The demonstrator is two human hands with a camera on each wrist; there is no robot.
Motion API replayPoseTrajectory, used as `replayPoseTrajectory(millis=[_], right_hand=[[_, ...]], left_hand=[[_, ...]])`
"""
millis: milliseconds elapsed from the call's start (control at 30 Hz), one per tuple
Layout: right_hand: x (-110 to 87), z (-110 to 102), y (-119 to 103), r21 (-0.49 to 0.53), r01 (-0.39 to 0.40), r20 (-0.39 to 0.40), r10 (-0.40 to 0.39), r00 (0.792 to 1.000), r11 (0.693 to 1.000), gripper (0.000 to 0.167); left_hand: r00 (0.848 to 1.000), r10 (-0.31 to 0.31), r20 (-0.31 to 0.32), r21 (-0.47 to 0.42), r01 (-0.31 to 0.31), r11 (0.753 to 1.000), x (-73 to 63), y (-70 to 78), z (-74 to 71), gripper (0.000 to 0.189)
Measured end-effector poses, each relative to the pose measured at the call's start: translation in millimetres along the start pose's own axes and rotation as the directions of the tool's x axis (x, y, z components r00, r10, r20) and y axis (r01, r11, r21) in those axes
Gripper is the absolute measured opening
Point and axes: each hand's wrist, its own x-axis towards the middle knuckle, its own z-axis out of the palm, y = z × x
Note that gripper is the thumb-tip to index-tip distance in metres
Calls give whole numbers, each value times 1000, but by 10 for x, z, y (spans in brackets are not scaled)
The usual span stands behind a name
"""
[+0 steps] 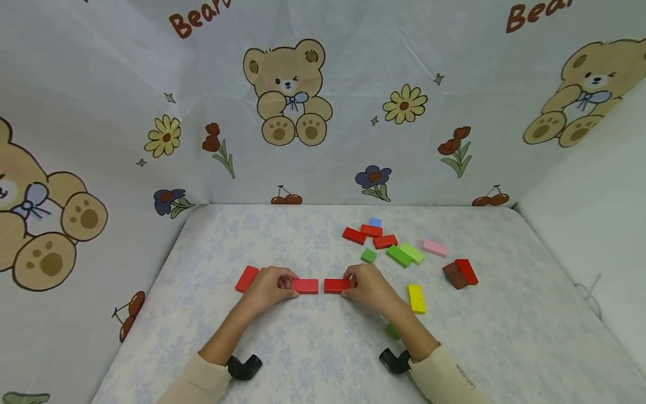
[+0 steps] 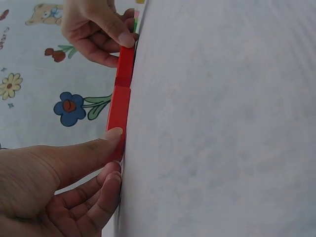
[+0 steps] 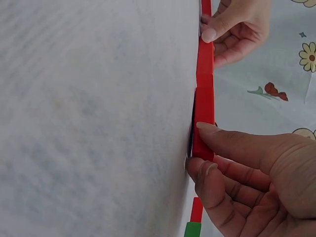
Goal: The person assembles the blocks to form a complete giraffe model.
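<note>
My left hand (image 1: 268, 287) pinches a red rectangular block (image 1: 305, 286) by its left end, thumb on the near side. Opposite it, my right hand (image 1: 372, 287) pinches another red block (image 1: 335, 286) by its right end. The two blocks lie end to end in one line, a narrow gap between them in the head view. Both are low at the patterned tabletop. Partly behind the left hand lies a third red block (image 1: 247, 278). In the right wrist view, the right thumb presses the near face of its red block (image 3: 204, 106).
Several red blocks (image 1: 354, 235), green blocks (image 1: 399, 256), a blue one (image 1: 375, 222) and a pink one (image 1: 435, 247) lie scattered beyond the right hand. Brown blocks (image 1: 456, 276) sit against a red one farther right. A yellow block (image 1: 416, 299) lies beside the right forearm.
</note>
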Motion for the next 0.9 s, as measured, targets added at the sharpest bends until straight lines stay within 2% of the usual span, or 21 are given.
replayPoseTrajectory(millis=[300,633,900], right_hand=[[-38,5,-35,14,28,8,-28,1000,1000,23],[-51,10,-35,18,30,28,-30,999,999,24],[-35,10,-18,22,7,32,-8,999,1000,24]], left_hand=[[997,55,49,-47,-53,997,25,-31,37,26],[998,27,53,-40,-25,999,18,-24,63,28],[998,36,46,-51,-33,998,21,-27,73,28]])
